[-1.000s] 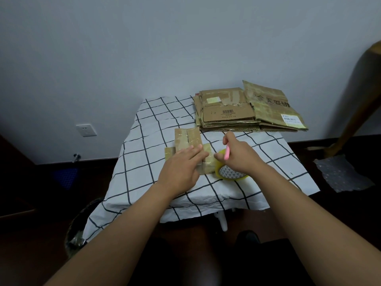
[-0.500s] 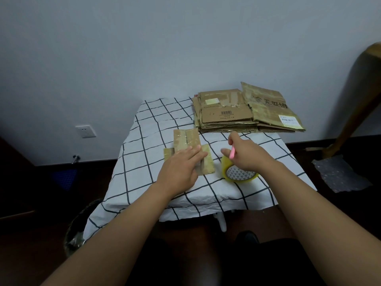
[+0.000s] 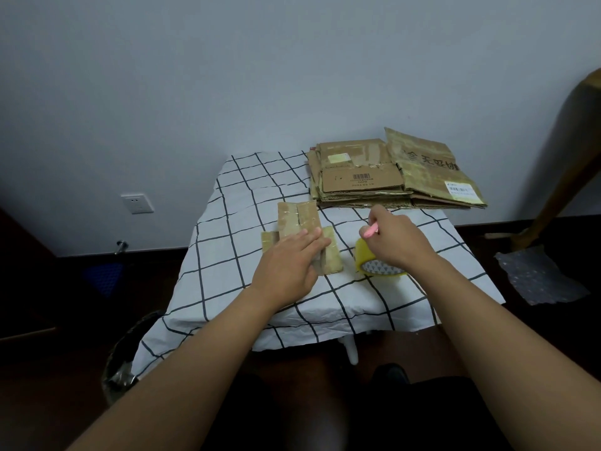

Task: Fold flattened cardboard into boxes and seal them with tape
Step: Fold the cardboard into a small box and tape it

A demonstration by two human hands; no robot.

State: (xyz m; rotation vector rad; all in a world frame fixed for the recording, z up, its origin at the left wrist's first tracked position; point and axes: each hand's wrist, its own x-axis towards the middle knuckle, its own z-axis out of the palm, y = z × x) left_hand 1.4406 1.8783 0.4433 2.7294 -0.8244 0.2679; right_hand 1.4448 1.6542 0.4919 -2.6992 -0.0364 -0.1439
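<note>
Your right hand [image 3: 395,237] is curling its fingers round a slim pink tool [image 3: 370,231], perhaps a small cutter, its tip sticking out toward the left; that grip is clamped on the tool. The hand is hovering over a roll of yellowish clear tape [image 3: 374,263], which is lying on the worktop [image 3: 227,255] with a patterned core showing; you cannot tell from here whether the hand is touching the roll.

Your left hand [image 3: 289,265] is lying flat, fingers straight and close together, pressing down on a small flattened cardboard box [image 3: 299,219]. Its grip is not closed on anything. The box is lying near the middle of the worktop, just beside the tape roll on its left, with two flaps pointing toward the wall and narrower flaps at either side.

The worktop is wearing a white cloth with a black grid. At its far right corner a stack of larger flattened cardboard boxes [image 3: 390,174] is resting, well apart from the small one, with a barcode label and printed characters facing up.

A wall socket [image 3: 137,203] is sitting low on the wall to the left.
</note>
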